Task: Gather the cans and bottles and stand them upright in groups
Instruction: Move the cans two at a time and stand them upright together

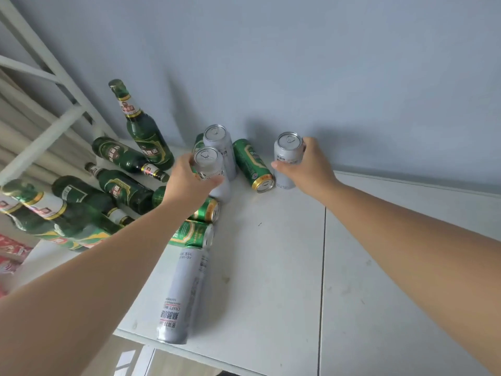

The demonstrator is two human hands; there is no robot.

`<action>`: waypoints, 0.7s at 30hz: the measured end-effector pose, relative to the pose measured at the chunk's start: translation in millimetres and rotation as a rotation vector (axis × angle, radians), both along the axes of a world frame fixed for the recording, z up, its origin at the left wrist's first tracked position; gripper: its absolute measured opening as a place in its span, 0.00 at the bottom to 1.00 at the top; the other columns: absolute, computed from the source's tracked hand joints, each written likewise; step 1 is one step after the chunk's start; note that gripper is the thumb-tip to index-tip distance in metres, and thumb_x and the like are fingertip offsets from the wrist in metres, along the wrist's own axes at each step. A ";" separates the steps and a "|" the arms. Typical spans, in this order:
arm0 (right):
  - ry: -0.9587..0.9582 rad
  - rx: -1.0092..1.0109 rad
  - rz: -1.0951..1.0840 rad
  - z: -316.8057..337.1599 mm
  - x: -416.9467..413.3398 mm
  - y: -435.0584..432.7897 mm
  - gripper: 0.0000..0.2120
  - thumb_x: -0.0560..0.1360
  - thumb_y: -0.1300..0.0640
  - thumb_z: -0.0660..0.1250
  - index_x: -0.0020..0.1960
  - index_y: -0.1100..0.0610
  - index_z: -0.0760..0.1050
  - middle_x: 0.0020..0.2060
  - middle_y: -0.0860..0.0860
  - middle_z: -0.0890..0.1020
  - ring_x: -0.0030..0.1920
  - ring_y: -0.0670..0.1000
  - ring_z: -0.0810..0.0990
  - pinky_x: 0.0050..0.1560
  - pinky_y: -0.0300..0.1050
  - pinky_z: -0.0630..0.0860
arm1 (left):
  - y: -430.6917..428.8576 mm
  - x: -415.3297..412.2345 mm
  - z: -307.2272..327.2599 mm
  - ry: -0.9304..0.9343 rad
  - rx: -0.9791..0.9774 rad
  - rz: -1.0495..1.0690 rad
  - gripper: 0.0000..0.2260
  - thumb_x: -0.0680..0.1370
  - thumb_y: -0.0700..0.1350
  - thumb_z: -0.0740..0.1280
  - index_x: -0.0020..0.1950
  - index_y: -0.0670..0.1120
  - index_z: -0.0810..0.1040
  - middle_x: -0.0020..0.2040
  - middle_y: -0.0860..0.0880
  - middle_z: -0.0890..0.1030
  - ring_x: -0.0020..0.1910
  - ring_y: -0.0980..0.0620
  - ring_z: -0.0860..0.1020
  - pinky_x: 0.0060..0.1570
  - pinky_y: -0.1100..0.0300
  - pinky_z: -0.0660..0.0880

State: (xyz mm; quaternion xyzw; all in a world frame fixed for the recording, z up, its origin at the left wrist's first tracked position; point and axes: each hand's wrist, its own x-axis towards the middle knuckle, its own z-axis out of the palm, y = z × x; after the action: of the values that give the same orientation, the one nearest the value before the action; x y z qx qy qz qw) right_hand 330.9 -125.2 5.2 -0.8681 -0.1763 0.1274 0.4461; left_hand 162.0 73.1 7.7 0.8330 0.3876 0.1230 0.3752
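My left hand (189, 183) is closed around an upright silver can (210, 165) near the wall. Right behind it stands another silver can (219, 145). My right hand (306, 165) grips a third upright silver can (287, 158) further right. A green can (253, 165) lies on its side between the two hands. Two more green cans (207, 210) (191, 234) lie under my left forearm, and a tall silver can (184, 297) lies near the table's front edge. One green bottle (143, 126) stands upright at the back left; several green bottles (119, 156) lie beside it.
The white table (271, 267) meets a pale blue wall at the back; a second white tabletop (393, 294) adjoins on the right. A white metal frame (51, 85) rises at the left. Red packaging (10, 256) lies at the far left edge.
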 end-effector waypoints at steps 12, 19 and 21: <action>-0.053 -0.023 -0.168 -16.5 10.9 20.3 0.29 0.67 0.46 0.80 0.62 0.57 0.74 0.55 0.50 0.82 0.54 0.53 0.80 0.51 0.45 0.75 | 18.1 7.1 -5.6 -0.078 0.002 -0.080 0.19 0.72 0.56 0.76 0.57 0.50 0.76 0.48 0.56 0.79 0.48 0.50 0.79 0.43 0.58 0.74; -0.035 -0.018 -0.098 3.9 7.3 -16.2 0.17 0.67 0.46 0.79 0.50 0.51 0.78 0.45 0.45 0.83 0.46 0.49 0.81 0.39 0.41 0.72 | 16.1 4.4 5.6 -0.117 0.009 -0.106 0.19 0.70 0.59 0.76 0.55 0.53 0.78 0.48 0.55 0.81 0.46 0.51 0.80 0.44 0.54 0.77; -0.040 -0.015 -0.097 8.7 2.4 -28.0 0.17 0.68 0.47 0.80 0.50 0.52 0.76 0.45 0.45 0.82 0.45 0.49 0.81 0.39 0.42 0.72 | 13.4 5.6 12.9 -0.134 0.007 -0.119 0.21 0.69 0.60 0.76 0.58 0.53 0.78 0.50 0.55 0.81 0.46 0.52 0.81 0.45 0.54 0.78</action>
State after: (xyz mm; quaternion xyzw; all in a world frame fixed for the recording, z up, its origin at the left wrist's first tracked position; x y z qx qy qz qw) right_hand 333.3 -153.2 14.0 -0.8814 -0.1418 0.0898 0.4416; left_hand 167.6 86.5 20.6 0.8459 0.3111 0.1572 0.4038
